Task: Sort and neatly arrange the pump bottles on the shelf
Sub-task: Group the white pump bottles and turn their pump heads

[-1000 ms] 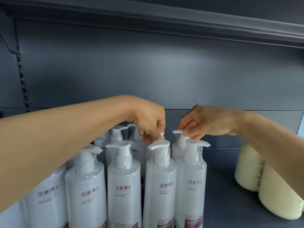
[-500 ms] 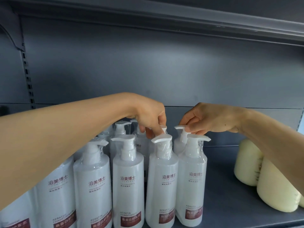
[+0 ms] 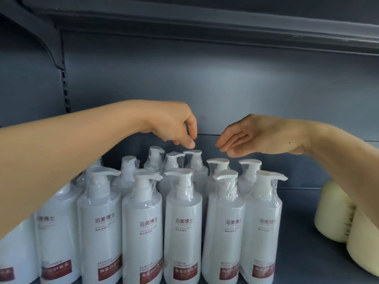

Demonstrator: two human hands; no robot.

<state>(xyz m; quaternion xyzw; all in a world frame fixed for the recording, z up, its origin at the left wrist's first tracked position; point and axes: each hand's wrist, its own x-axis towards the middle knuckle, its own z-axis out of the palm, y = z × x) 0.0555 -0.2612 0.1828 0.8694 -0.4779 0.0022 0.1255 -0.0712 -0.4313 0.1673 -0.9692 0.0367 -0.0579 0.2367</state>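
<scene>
Several white pump bottles (image 3: 182,226) wrapped in clear film stand upright in rows on the grey shelf (image 3: 303,255), labels facing me. My left hand (image 3: 174,126) hovers just above the pump head of a back-row bottle (image 3: 193,160), fingers curled down loosely and holding nothing. My right hand (image 3: 252,136) hangs a little above the back-right bottles (image 3: 249,171), fingers relaxed and slightly bent, touching nothing. Both forearms reach in from the sides over the bottles.
Two pale yellow bottles (image 3: 336,214) stand at the right end of the shelf, partly behind my right forearm. Bare shelf lies between them and the white bottles. The grey back panel (image 3: 205,83) and an upper shelf edge (image 3: 205,27) close the space behind and above.
Both hands have let go of the pump heads and lifted clear of the bottles. The view has shifted so more of the bottles shows.
</scene>
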